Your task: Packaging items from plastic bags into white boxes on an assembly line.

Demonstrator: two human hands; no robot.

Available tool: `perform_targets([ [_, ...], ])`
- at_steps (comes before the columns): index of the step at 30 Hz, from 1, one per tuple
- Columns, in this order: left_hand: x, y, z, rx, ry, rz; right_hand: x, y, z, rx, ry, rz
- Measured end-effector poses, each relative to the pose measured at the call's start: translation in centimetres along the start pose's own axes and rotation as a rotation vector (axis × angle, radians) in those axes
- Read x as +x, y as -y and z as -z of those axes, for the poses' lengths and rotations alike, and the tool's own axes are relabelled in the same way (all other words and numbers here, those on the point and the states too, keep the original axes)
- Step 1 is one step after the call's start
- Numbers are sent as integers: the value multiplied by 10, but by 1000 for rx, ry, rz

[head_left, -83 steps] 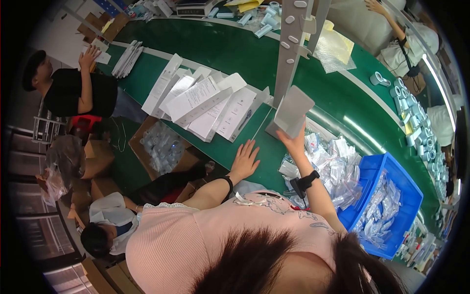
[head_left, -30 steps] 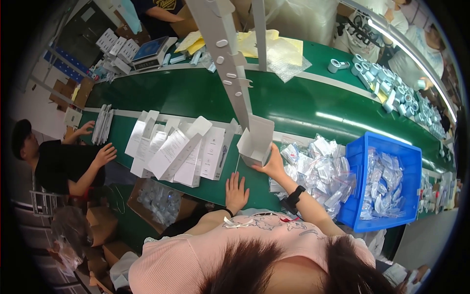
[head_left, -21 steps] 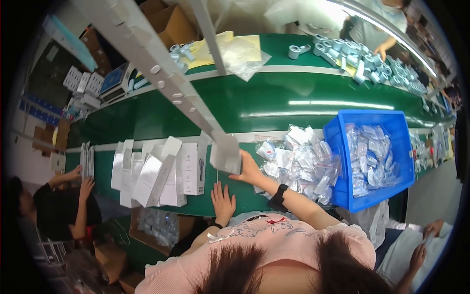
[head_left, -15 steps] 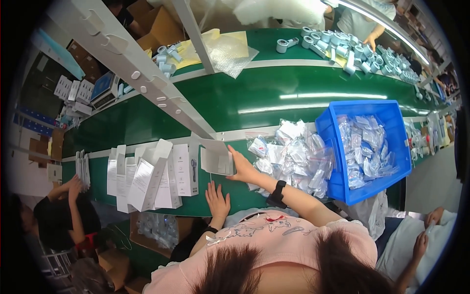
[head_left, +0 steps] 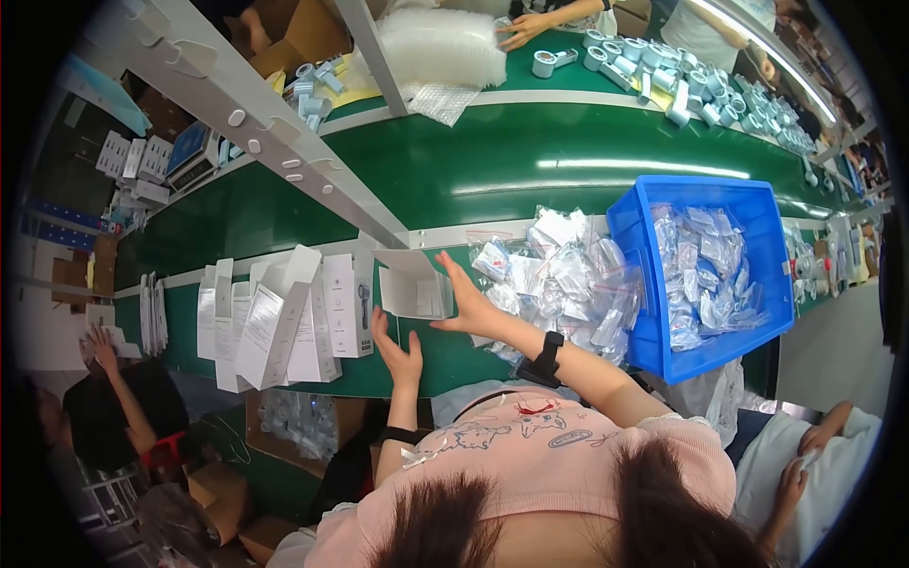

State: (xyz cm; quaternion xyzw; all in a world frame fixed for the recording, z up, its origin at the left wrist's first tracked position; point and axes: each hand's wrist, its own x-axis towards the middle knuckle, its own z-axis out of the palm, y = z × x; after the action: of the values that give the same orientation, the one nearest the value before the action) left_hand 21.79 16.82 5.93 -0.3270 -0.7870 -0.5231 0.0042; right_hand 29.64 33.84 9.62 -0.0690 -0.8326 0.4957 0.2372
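In the head view, the right hand (head_left: pixel 466 301) is curving its spread fingers and thumb around the right side of an open white box (head_left: pixel 402 293); whether it is gripping or merely resting there, I cannot tell. The left hand (head_left: pixel 401 358) is staying free of any grasp, fingers parted and thumb out, just beside the box's near left corner. The box is standing on the green table (head_left: pixel 454 369) between the two hands, its open top showing and a flap leaning out at the far left.

Left of it, white cartons (head_left: pixel 275 327) are lying in an overlapping row, and farther left a stack of flat white pieces (head_left: pixel 152 317) is standing. To the right, clear bagged parts (head_left: pixel 559 265) are heaping up against a blue bin (head_left: pixel 644 327), which is holding more bags. Beyond the green belt (head_left: pixel 492 142), pale blue devices (head_left: pixel 701 90) are crowding the far right, and a co-worker's hand (head_left: pixel 525 30) is reaching beside bubble wrap (head_left: pixel 445 57).
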Motion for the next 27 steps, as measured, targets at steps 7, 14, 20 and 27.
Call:
perform_targets([
  [7, 44, -35, -6, -471, 2, -80, -2, 2, 0, 105, 118, -111],
  [14, 57, -48, -5, -226, 100, -181, -16, 13, 31, -307, 80, 24],
  [20, 52, -47, -6, -214, 107, -102, -43, -33, 88, -496, -188, -104],
  [27, 53, -62, -6, 44, 50, -136, -3, -102, 144, -964, -129, -605],
])
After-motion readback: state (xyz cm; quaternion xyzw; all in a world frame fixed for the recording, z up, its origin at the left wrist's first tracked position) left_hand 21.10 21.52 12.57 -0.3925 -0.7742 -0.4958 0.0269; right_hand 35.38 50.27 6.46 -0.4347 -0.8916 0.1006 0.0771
